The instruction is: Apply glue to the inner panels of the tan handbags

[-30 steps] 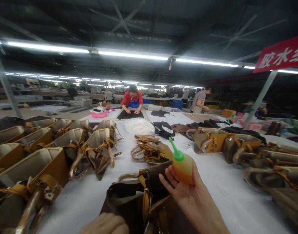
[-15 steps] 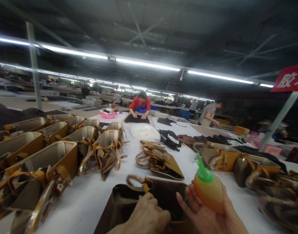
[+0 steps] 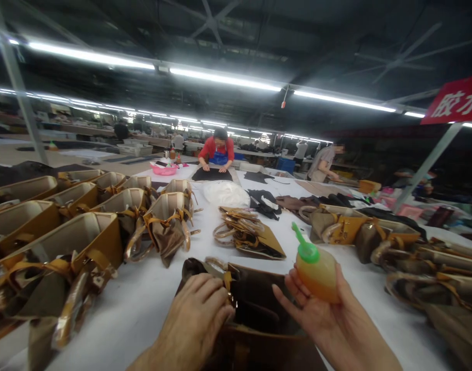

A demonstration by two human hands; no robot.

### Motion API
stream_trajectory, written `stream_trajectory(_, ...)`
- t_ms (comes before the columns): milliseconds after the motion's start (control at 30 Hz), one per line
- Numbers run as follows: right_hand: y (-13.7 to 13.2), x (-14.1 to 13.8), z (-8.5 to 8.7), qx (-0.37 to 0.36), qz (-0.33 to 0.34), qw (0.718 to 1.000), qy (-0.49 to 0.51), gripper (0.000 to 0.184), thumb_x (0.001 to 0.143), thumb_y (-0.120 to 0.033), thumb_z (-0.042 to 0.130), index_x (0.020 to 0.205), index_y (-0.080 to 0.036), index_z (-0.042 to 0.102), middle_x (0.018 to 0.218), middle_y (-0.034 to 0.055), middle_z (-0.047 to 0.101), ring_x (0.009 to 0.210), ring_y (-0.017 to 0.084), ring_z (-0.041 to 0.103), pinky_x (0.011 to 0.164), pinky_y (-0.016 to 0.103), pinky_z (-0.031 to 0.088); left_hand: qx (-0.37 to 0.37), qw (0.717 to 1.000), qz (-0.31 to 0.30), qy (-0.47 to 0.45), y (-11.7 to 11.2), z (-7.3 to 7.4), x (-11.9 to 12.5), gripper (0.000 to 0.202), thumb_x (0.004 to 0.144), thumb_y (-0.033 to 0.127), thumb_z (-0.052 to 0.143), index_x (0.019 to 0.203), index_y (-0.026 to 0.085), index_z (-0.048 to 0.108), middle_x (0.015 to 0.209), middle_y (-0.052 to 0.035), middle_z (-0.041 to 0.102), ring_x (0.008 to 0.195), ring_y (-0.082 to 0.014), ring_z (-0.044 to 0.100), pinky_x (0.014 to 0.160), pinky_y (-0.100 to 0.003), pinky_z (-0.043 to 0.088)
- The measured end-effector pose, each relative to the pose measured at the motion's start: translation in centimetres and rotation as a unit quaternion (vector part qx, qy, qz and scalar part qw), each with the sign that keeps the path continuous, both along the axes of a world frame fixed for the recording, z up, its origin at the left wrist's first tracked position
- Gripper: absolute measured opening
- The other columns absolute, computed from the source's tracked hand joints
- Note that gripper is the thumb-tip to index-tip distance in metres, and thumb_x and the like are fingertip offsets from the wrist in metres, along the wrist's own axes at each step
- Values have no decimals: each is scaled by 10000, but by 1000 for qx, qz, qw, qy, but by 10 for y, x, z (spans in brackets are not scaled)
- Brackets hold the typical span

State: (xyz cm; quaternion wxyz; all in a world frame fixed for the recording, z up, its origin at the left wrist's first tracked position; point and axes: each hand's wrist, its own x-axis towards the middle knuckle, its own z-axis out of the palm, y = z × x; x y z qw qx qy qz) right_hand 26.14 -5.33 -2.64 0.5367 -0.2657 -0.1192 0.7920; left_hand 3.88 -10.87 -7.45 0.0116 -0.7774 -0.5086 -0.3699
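My right hand [image 3: 329,322] holds a small orange squeeze bottle [image 3: 316,270] with a green nozzle, tip tilted up and to the left, fingers partly stretched out beneath it. My left hand [image 3: 195,317] rests palm down with fingers curled over the left rim of a dark brown handbag [image 3: 255,319] that stands open on the white table [image 3: 143,304] right in front of me. The bag has tan trim and a wrapped handle at its far edge.
Rows of tan and brown handbags [image 3: 66,242] fill the left side; more bags [image 3: 375,232] lie along the right. A pile of handles and flat pieces [image 3: 246,234] sits mid-table. A person in red [image 3: 217,152] works at the far end, another person [image 3: 323,162] stands right of them.
My left hand has come forward and up onto the bag's rim. The bottle in my right hand shifted slightly left. The view swung a little as my head moved.
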Motion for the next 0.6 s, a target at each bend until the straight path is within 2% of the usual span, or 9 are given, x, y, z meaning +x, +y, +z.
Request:
stream_trajectory(133,1,-1,0,5,-11,1000,-11,402,875,-467,491,956,-106,650,794,127,682,800,236,635,874,549,439,-155,981,84,-83,-8,-1,-15,227,905,241,347,914,195,570,874,-27,618,812,-155,568,719,-262,442)
stream_trajectory(200,2,-1,-2,9,-4,1000,-11,412,871,-471,496,947,-97,650,789,136,682,808,236,636,869,536,449,-192,971,109,-92,-8,1,-16,210,891,234,371,974,203,561,937,-29,619,861,-162,576,768,-274,445)
stream_trajectory(333,4,-2,-5,15,0,1000,-3,403,859,-477,514,938,-108,656,788,138,688,790,241,646,840,528,474,-207,967,143,-40,2,19,-2,275,847,248,453,1114,220,516,1163,-51,552,961,-211,557,824,-338,445)
stream_trajectory(467,7,0,-11,31,-6,1000,-3,336,842,-458,549,952,-161,661,829,125,699,797,245,654,805,528,494,-206,959,182,66,23,42,18,337,739,424,614,960,170,603,1005,-81,620,973,-298,521,856,-435,418)
stream_trajectory(533,9,1,-13,37,-4,999,0,313,820,-456,583,957,-187,666,846,118,703,799,248,657,787,514,509,-252,948,174,90,34,48,23,469,643,510,677,919,135,623,956,-114,629,961,-320,526,845,-438,425)
stream_trajectory(600,11,1,-15,41,2,999,4,317,799,-467,606,949,-197,673,839,118,705,786,252,661,769,506,520,-331,925,160,92,44,50,23,603,550,556,717,946,110,627,963,-150,623,939,-335,549,793,-418,457)
